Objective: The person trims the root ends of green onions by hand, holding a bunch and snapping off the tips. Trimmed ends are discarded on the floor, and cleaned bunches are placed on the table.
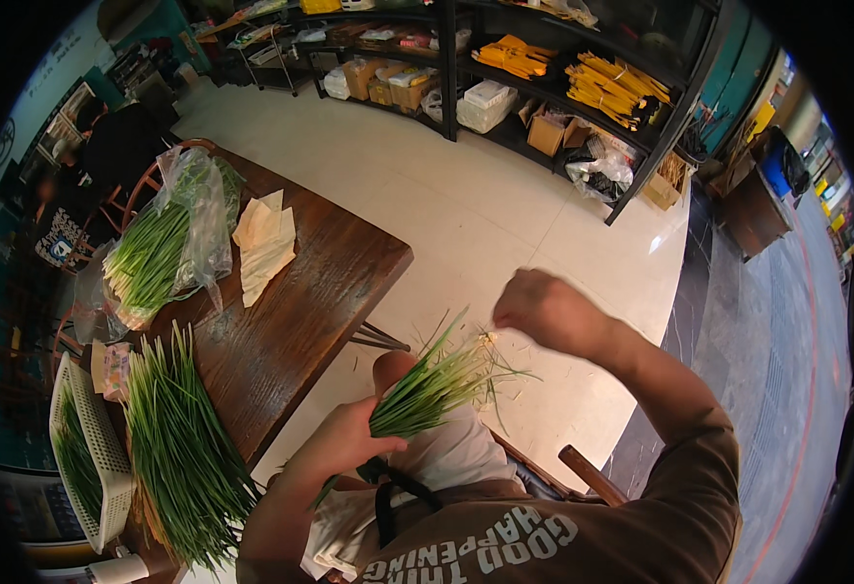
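Note:
My left hand [350,438] grips a bundle of garlic chives [434,387] above my lap, its pale root ends pointing up and right. My right hand [540,306] is raised just beyond those ends, fingers curled and slightly blurred; whether it pinches anything is hidden. On the wooden table [310,321] to my left lies a large pile of chives [179,445]. Farther back, more chives [151,252] lie partly inside a clear plastic bag [204,212]. A white plastic basket [109,467] at the far left also contains chives.
Crumpled paper [266,244] lies on the table, and a tissue pack [115,369] sits beside the basket. Trimmings [511,390] litter the tiled floor. A wooden chair arm [591,474] is at my right. Black shelving [449,73] with boxes stands ahead; people [116,146] are at far left.

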A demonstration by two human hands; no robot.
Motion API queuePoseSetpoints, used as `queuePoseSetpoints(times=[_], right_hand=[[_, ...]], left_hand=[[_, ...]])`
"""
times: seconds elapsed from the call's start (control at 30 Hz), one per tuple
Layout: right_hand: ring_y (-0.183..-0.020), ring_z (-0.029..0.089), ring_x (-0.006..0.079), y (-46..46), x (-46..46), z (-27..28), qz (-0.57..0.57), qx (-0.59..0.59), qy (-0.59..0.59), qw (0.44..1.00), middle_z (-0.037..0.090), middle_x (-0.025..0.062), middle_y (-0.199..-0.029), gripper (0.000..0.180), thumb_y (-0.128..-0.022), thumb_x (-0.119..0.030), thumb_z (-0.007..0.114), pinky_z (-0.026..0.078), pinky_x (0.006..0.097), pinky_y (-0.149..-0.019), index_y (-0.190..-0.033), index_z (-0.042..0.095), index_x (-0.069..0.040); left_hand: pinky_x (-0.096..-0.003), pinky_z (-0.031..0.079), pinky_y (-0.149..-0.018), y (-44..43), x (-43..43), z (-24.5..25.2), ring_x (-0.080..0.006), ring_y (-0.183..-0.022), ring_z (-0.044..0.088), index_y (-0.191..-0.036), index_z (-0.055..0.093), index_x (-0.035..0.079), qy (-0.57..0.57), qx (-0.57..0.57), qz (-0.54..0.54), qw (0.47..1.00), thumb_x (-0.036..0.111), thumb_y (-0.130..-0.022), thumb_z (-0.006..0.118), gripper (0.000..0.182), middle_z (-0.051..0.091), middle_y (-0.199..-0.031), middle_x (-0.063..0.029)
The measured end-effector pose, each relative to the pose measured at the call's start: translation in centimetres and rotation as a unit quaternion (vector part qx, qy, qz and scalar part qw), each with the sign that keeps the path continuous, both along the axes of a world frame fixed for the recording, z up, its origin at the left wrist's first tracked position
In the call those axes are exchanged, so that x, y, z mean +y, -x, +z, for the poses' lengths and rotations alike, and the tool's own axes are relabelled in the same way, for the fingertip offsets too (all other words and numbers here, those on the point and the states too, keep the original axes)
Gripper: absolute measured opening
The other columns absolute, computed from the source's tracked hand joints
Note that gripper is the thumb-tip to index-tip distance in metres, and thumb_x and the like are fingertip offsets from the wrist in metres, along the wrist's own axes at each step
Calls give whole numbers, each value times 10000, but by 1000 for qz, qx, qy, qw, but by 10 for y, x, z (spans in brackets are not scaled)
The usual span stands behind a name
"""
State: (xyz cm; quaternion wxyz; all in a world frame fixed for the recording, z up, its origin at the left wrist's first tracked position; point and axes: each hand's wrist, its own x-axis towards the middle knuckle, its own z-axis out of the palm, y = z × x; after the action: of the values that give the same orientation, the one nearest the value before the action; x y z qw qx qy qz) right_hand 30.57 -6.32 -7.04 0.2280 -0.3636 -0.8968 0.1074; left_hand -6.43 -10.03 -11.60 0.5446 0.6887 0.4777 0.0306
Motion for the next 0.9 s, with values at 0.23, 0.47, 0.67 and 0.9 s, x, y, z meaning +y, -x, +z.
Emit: queuePoseSetpoints(times=[0.23, 0.47, 0.67, 0.9], right_hand=[[-963, 677, 325, 15, -21, 5, -99, 138, 132, 977, 733, 88, -931, 170, -876, -201, 833, 562, 422, -861, -945, 771, -59], [-955, 681, 330, 66, -10, -14, 36, -37, 120, 991, 735, 97, -919, 168, -864, -237, 798, 551, 449, -847, -941, 776, -89], [-995, 686, 342, 63, -6, -4, 9, 135, 322, 937, 757, 124, -984, 194, -891, -225, 784, 558, 452, -879, -1014, 786, -74], [-929, 701, 310, 38, -4, 8, 44, 5, 215, 976, 745, 149, -964, 280, -887, -275, 802, 558, 410, -833, -1036, 789, -38]], left_hand=[[-458, 566, -845, -13, -4, 10, -393, -947, 731, -1164, 661, 9, -128, 146, -30, 981, 323, -801, 882, 529, 749, -986, -216], [-511, 570, -835, -20, -2, 12, -440, -933, 724, -1242, 634, 46, -162, 170, -65, 970, 358, -837, 859, 559, 756, -971, -220], [-498, 573, -861, -8, -8, 14, -441, -972, 721, -1238, 636, 27, -119, 106, -36, 987, 356, -820, 874, 582, 753, -1008, -231], [-494, 571, -872, -13, -5, 17, -430, -990, 722, -1248, 637, 30, -109, 105, -61, 987, 359, -817, 877, 593, 753, -1030, -228]])
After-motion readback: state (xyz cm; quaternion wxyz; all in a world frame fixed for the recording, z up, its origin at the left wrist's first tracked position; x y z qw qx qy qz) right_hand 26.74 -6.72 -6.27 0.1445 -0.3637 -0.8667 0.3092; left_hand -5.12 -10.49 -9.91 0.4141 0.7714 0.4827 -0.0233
